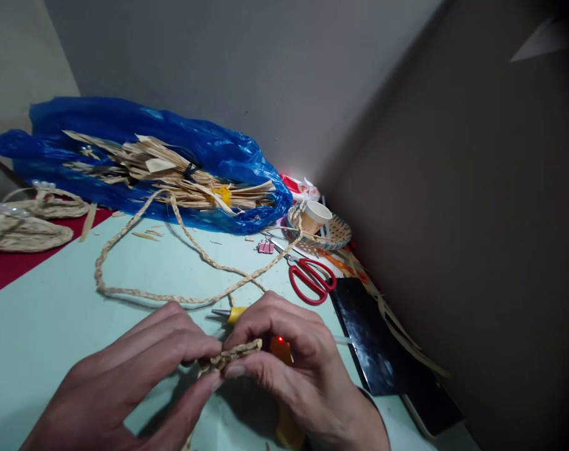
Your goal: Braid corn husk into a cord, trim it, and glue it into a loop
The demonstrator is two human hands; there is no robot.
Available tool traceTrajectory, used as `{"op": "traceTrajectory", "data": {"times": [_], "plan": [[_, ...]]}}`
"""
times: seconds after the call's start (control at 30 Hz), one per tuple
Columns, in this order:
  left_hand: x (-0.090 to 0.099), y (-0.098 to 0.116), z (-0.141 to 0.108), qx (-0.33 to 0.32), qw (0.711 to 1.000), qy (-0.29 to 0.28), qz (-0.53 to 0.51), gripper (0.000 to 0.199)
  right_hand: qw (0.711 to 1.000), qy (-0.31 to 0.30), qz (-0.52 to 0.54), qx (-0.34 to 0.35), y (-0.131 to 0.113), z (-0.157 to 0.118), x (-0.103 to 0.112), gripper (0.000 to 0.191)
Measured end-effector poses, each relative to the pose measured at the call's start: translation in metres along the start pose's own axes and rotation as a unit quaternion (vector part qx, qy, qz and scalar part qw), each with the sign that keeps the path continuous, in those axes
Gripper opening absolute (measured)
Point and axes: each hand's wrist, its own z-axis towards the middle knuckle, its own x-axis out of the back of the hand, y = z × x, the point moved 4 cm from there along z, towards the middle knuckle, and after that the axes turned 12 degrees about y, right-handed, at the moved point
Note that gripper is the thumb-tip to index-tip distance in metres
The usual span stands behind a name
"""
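A small braided straw piece [236, 354] is pinched between both hands near the bottom centre. My left hand [138, 369] grips its left end with thumb and fingertips. On its right side, my right hand [289, 363] holds it between thumb and curled fingers. A long braided straw cord [157, 295] loops over the pale green table [26, 338] beyond the hands, and one end runs down behind my right hand. Yellow-handled pliers [236, 314] lie partly hidden under my right hand, their metal tip pointing left.
A blue plastic bag [209, 141] with straw bundles [157, 163] lies at the back. Red scissors [313, 282], a pink clip [266, 247], a basket [343, 235] with a cup [316, 216], and a black tablet [364, 338] are rightward. Woven straw slippers [31, 232] sit left.
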Motion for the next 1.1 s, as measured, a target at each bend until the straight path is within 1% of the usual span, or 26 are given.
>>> {"op": "traceTrajectory", "data": {"times": [0.2, 0.3, 0.33, 0.4, 0.47, 0.5, 0.53, 0.57, 0.67, 0.73, 0.83, 0.9, 1.0, 1.1], "plan": [[0.001, -0.002, 0.001, 0.007, 0.999, -0.026, 0.018, 0.02, 0.999, 0.022, -0.007, -0.027, 0.003, -0.005, -0.006, 0.02], [0.002, -0.006, 0.003, 0.04, 0.999, -0.007, 0.018, 0.009, 0.997, 0.029, 0.001, -0.069, 0.006, -0.003, -0.005, 0.021], [0.003, -0.008, 0.004, 0.059, 0.998, 0.004, 0.017, 0.006, 0.996, 0.032, 0.005, -0.085, 0.007, -0.002, -0.003, 0.021], [0.004, -0.013, 0.005, 0.137, 0.99, 0.012, 0.02, 0.015, 0.992, 0.043, 0.02, -0.12, 0.009, 0.0, 0.0, 0.021], [0.006, -0.018, 0.005, 0.241, 0.97, 0.008, 0.017, 0.024, 0.986, 0.06, 0.047, -0.151, 0.011, 0.001, 0.003, 0.022], [0.007, -0.019, 0.006, 0.283, 0.959, 0.005, 0.01, 0.026, 0.982, 0.068, 0.062, -0.168, 0.012, 0.002, 0.004, 0.023], [0.008, -0.019, 0.007, 0.305, 0.952, 0.005, 0.001, 0.027, 0.977, 0.073, 0.077, -0.183, 0.013, 0.002, 0.005, 0.025], [0.008, -0.018, 0.009, 0.306, 0.952, 0.006, -0.007, 0.027, 0.974, 0.077, 0.087, -0.196, 0.014, 0.002, 0.005, 0.026], [0.006, -0.014, 0.016, 0.23, 0.973, 0.001, -0.011, 0.024, 0.97, 0.078, 0.087, -0.211, 0.013, 0.001, 0.003, 0.029], [0.004, -0.014, 0.016, 0.174, 0.985, -0.001, 0.004, 0.019, 0.974, 0.074, 0.07, -0.203, 0.013, 0.0, 0.002, 0.029], [0.002, -0.016, 0.01, 0.117, 0.992, 0.009, 0.037, 0.013, 0.981, 0.069, 0.035, -0.179, 0.013, -0.001, 0.001, 0.027], [0.002, -0.016, 0.006, 0.096, 0.994, 0.013, 0.052, 0.01, 0.985, 0.062, 0.015, -0.161, 0.013, -0.002, 0.0, 0.026], [0.004, -0.017, 0.005, 0.084, 0.994, 0.028, 0.067, 0.006, 0.989, 0.047, 0.009, -0.137, 0.012, -0.002, -0.002, 0.023], [0.005, -0.017, 0.007, 0.074, 0.994, 0.018, 0.08, 0.005, 0.993, 0.037, -0.001, -0.115, 0.009, -0.002, -0.003, 0.024]]}}
